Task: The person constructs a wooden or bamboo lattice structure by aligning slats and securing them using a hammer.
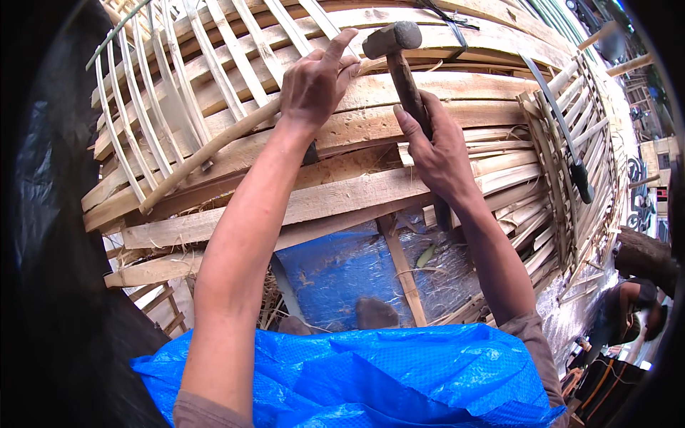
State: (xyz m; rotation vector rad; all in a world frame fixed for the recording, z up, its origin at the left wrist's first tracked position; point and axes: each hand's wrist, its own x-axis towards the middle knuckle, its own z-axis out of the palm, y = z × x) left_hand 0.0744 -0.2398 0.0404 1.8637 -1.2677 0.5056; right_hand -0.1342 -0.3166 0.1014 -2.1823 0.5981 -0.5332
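Observation:
My right hand (439, 146) is wrapped around the dark handle of a hammer (405, 78), its blunt metal head raised. Nearer the middle, my left hand (314, 89) curls over a round wooden pole (214, 146), its index finger stretched out to the upper right. The pole edges a rack of thin pale slats (225, 68), which run up and away from it toward a thin greenish rod (118, 34). Part of the pole and the nearest slat ends are hidden under my left hand. The rack lies on rough wooden beams (378, 189).
Blue sheeting (399, 371) drapes across my lap. A long blade with a black handle (581, 182) rests on bundled slats at the right. Below the beams is a blue and silvery sheet (335, 271). Another person (631, 314) is at the far lower right.

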